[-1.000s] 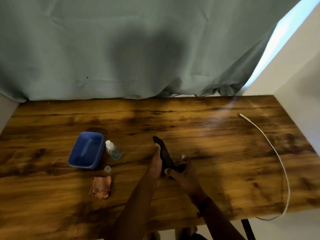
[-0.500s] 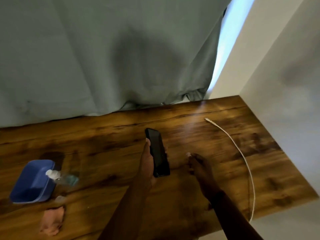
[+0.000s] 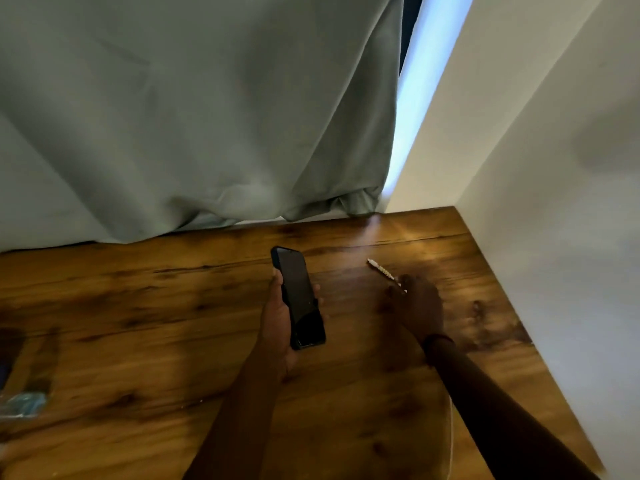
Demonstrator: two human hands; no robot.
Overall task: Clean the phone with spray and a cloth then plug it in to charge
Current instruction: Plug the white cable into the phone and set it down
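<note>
My left hand (image 3: 277, 317) grips a black phone (image 3: 300, 296) with a dark screen, held face up just above the wooden table (image 3: 156, 323). A white charging cable lies to its right, its plug end (image 3: 375, 265) pointing to the far left. My right hand (image 3: 417, 306) is over the cable just behind the plug, fingertips down at the cord. It is blurred, so I cannot tell whether it pinches the cord. The cable (image 3: 451, 438) shows again near the front edge. The spray bottle (image 3: 24, 403) is a blur at the far left.
A grey-green curtain (image 3: 207, 116) hangs along the table's back edge. A white wall (image 3: 554, 202) borders the table on the right. A dark blue shape (image 3: 2, 374) sits at the left edge of the view.
The view has swung right, and the box, bottle and cloth have slid out to the left. My right hand has left the phone and moved right to the cable's plug end. My left hand keeps the phone.
</note>
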